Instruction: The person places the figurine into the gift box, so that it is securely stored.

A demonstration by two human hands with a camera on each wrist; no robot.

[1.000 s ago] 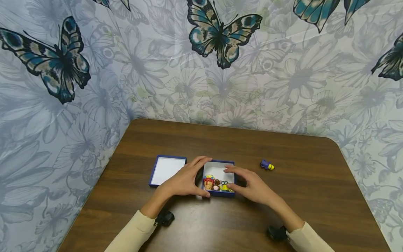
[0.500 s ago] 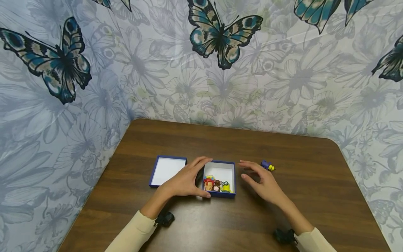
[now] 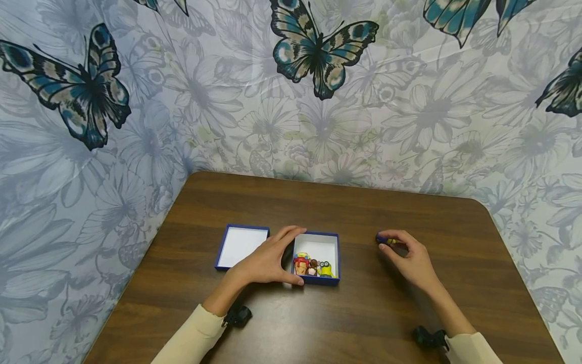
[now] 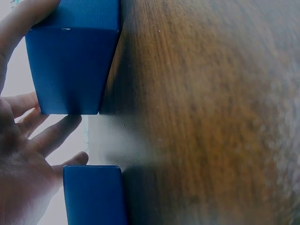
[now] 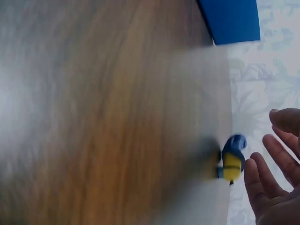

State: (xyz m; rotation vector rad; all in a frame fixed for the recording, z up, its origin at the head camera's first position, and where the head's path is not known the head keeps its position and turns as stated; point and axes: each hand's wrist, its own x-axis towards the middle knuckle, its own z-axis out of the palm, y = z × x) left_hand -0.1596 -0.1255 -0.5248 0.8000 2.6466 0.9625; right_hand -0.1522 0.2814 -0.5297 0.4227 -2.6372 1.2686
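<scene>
Holding the blue box (image 3: 318, 244) by its 9 o'clock side is the left hand (image 3: 268, 261), thumb around 7, fingertips around 11. Three little figures (image 3: 312, 268) sit inside along the 6 o'clock edge. Right hand (image 3: 415, 264) is right by the blue-and-yellow toy (image 5: 232, 164), fingers relaxed, not clamped on it; can't really tell if they touch. Toy's on the table (image 3: 327, 328), between the box's 2 and 3 o'clock. White-lined blue tray (image 3: 243, 246) lies around 9.
</scene>
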